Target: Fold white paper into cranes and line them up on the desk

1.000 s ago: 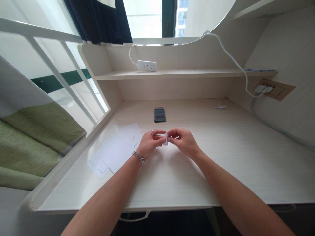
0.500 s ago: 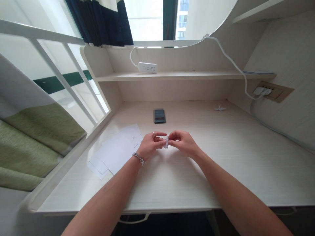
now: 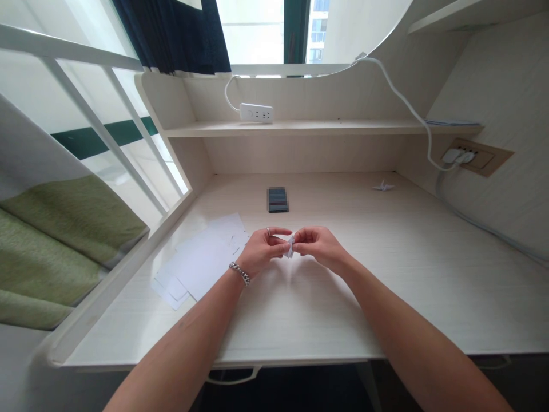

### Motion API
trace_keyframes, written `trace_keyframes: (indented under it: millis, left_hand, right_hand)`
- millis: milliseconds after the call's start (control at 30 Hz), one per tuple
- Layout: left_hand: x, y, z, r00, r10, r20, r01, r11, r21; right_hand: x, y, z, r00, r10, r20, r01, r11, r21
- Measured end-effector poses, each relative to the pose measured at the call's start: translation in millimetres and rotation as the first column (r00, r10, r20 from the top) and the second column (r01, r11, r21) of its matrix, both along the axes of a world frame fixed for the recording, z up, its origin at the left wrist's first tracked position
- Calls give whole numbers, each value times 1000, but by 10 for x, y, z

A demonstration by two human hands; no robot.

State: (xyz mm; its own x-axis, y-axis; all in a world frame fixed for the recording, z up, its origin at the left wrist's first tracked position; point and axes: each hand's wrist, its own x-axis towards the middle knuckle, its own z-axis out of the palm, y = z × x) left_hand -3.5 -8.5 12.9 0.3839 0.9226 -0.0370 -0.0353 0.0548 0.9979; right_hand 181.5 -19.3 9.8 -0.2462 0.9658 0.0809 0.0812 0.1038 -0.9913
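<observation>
A small piece of folded white paper [image 3: 290,248] is pinched between my two hands, just above the middle of the desk. My left hand [image 3: 265,248] wears a ring and a chain bracelet, and its thumb and fingers close on the paper's left side. From the other side, my right hand [image 3: 319,245] grips the paper's edge between thumb and fingertips. Fingers cover much of the paper, so its exact folded shape cannot be made out. To the left of my left hand lie several loose sheets of white paper [image 3: 201,257].
A dark phone-like object [image 3: 278,199], partly blurred, lies beyond my hands. A folded paper crane [image 3: 383,186] sits at the desk's back right. On the shelf [image 3: 309,129] rests a white power strip [image 3: 256,113]. A white cable [image 3: 403,103] hangs toward the wall socket [image 3: 480,157].
The camera view has shifted slightly, so the desk appears a little higher. Both hands keep hold of the folded paper, with hardly any change in their grip.
</observation>
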Motion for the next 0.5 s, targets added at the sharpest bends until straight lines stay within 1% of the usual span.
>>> trace_keyframes:
  millis: [100, 267, 367, 500]
  left_hand:
    - [-4, 0, 1, 1000, -2, 10, 3, 1000, -22]
    - [-2, 4, 8, 996, 10, 87, -4, 998, -62]
    - [4, 4, 6, 998, 12, 60, -10, 999, -32]
    - [15, 2, -2, 999, 21, -26, -21, 1000, 13]
  right_hand:
    - [5, 14, -12, 998, 4, 62, -8, 998, 61]
    - [-3, 13, -21, 999, -15, 51, 4, 978, 211]
    - [-9, -18, -10, 985, -59, 165, 6, 953, 302]
    - [-2, -56, -8, 935, -146, 322, 4, 915, 404]
